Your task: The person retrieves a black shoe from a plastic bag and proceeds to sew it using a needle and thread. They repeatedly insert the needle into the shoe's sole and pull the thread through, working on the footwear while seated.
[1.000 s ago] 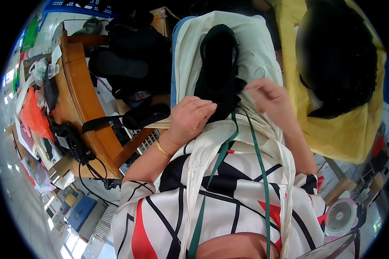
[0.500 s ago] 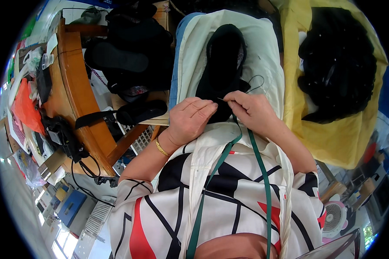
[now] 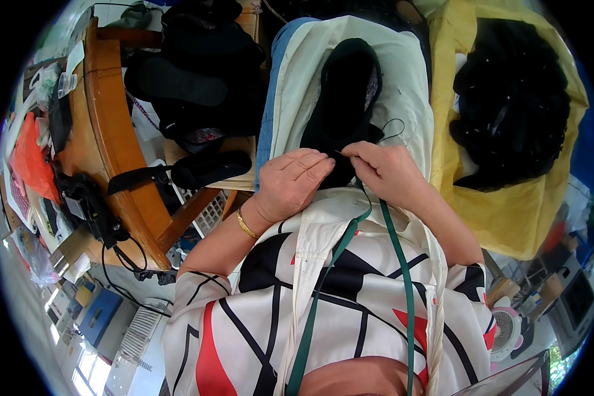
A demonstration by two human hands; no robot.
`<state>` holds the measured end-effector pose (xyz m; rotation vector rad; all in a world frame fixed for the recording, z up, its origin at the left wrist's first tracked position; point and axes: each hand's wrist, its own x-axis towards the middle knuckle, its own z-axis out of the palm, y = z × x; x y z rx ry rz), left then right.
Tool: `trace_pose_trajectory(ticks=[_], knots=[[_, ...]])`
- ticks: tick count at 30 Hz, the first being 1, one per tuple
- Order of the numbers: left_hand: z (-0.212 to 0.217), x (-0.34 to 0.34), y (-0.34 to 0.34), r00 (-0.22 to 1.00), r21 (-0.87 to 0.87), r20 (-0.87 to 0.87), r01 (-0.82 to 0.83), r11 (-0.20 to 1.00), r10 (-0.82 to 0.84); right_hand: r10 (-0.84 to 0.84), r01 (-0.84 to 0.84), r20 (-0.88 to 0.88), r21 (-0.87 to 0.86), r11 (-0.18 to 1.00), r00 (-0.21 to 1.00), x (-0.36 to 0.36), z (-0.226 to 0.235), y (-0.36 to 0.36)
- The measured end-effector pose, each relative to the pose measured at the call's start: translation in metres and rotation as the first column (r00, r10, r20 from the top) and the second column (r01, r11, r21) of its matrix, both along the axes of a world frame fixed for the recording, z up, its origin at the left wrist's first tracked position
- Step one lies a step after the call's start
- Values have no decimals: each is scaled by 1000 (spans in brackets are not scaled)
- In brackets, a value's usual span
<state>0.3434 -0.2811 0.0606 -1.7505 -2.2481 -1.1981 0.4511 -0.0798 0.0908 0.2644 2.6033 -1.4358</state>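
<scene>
A black cloth shoe (image 3: 346, 99) lies across my lap on a cream apron (image 3: 402, 72), its opening facing up. My left hand (image 3: 292, 179) is closed on the near end of the shoe, fingers pressed together against its edge. Just beside it, my right hand (image 3: 391, 170) pinches a thin needle (image 3: 339, 152), whose tip points toward my left fingertips. A dark thread (image 3: 396, 120) loops out above the right hand. The spot where needle meets shoe is too small and dark to make out.
At the left, several black shoes (image 3: 185, 86) are piled beside a wooden chair (image 3: 122, 132), and one strapped black shoe (image 3: 211, 169) lies nearer. On the right stands a yellow bag (image 3: 508, 218) holding black pieces (image 3: 511, 105). Green straps (image 3: 402, 277) hang down my front.
Both hands keep their grips and have hardly moved. The shoe's far end sits slightly farther right, and the view has shifted a little.
</scene>
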Motion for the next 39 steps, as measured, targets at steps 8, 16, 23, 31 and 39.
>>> trace_pose_trajectory(ticks=[8,16,23,31,39], knots=[[-4,5,-4,992,-1,121,-26,1000,26,-54,64,60,-179,982,997,-5,-11,-4],[-4,7,-2,989,-14,145,7,1000,-5,-59,92,144,-232,968,988,-25,-6,-15],[0,6,-1,999,3,41,-25,1000,25,100,-76,-124,191,979,987,-44,12,-5],[7,1,3,997,-17,-7,-77,997,76,-192,345,292,-681,646,937,-47,-2,-1],[16,-4,8,993,-168,105,-36,985,54,-759,281,-79,-900,334,647,-17,44,119]])
